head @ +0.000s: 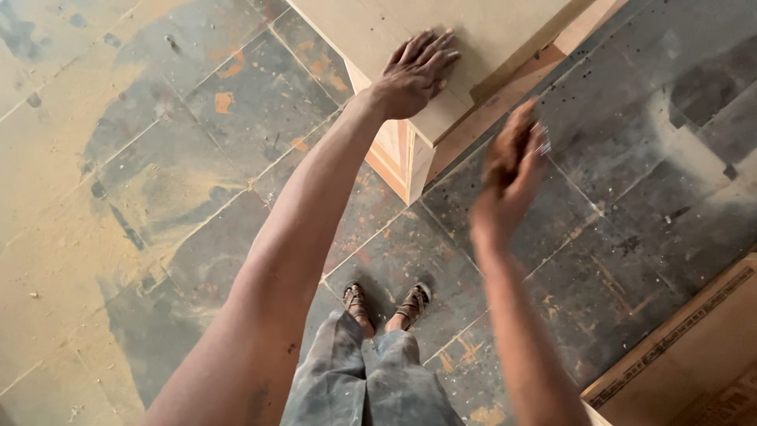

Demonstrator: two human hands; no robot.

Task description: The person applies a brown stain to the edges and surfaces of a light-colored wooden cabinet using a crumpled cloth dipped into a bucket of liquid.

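Observation:
My left hand (414, 72) lies flat, fingers spread, on the top of a light wooden box-like piece (489, 31) near its front corner. My right hand (512, 154) hovers in the air to the right of that corner, blurred by motion, fingers curled around something small and pale that I cannot make out. The wooden piece shows a pale top panel and a reddish side face (398, 158) running down to the floor.
The floor is dark stone tile (631, 197) dusted with sawdust, thickest at the left (55, 237). My sandalled feet (386, 304) stand just below the box corner. A brown cardboard box (694, 363) sits at the bottom right.

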